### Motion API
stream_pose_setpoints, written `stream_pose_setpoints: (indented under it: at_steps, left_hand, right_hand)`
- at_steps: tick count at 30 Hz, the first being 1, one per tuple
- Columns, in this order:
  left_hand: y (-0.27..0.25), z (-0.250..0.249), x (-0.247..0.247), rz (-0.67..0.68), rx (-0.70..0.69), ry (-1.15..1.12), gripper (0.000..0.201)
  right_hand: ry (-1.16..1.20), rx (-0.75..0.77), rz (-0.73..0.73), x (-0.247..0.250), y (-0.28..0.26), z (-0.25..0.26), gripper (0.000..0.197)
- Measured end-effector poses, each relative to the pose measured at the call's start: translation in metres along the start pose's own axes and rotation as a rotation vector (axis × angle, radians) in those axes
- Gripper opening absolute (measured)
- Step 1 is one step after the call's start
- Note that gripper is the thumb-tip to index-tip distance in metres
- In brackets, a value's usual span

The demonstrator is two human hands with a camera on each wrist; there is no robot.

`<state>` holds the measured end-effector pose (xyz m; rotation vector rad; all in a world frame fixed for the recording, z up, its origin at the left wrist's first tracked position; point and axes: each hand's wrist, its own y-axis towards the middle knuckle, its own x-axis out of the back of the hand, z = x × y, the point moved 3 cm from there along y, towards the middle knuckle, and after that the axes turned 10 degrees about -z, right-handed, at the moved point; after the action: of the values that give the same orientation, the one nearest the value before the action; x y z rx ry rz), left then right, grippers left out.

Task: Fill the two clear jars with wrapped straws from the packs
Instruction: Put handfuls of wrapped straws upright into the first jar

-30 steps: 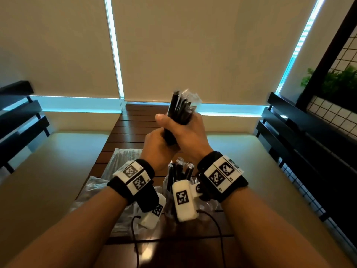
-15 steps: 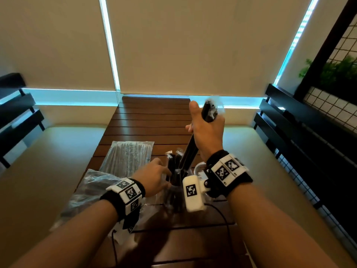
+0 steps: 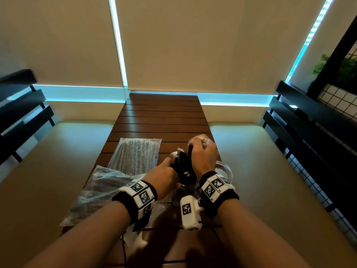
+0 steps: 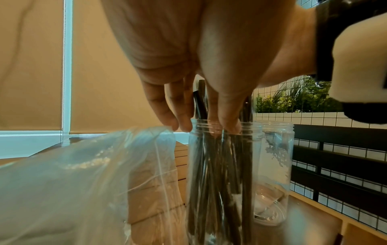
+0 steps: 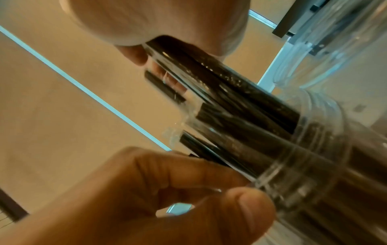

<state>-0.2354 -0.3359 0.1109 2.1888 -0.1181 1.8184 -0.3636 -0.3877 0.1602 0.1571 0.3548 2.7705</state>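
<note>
Since half a second ago, the right hand [image 3: 203, 154] has dropped from above the table and now covers the tops of the wrapped black straws [image 4: 217, 174], its fingers [image 4: 229, 114] curled over them and reaching down to the mouth of the near clear jar [image 4: 220, 190]. That jar stands upright on the slatted wooden table [image 3: 164, 117], the straws upright inside and sticking out above its rim. The left hand [image 3: 164, 177] grips the jar's threaded neck, thumb [image 5: 249, 207] and curled fingers around it. Just beside this jar, on the right, stands the second clear jar [image 4: 276, 165]; whether it holds any straws cannot be told. Two plastic packs of straws lie to the left: a crumpled near pack [image 3: 100, 192] and a flat far pack [image 3: 135, 155].
</note>
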Motion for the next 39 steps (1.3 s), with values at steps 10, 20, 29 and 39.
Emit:
stream_pose_setpoints:
  at_steps: [10, 20, 29, 39]
  left_hand:
    - [0.000, 0.001, -0.002, -0.026, -0.027, -0.020, 0.025]
    - [0.003, -0.003, 0.003, -0.065, -0.027, -0.147, 0.033]
    - [0.002, -0.002, 0.007, 0.021, -0.044, -0.034, 0.030]
    - [-0.022, 0.033, 0.022, 0.094, 0.387, 0.137, 0.084]
  right_hand:
    - [-0.425, 0.699, 0.201, -0.018, 0.001, 0.026, 0.049]
    - [-0.479, 0.763, 0.323, -0.021, -0.011, 0.023, 0.054]
    - [-0.987, 0.607, 0.628, -0.035, 0.002, -0.031, 0.041]
    - [-0.655, 0.822, 0.406, -0.033, -0.014, 0.024, 0.024]
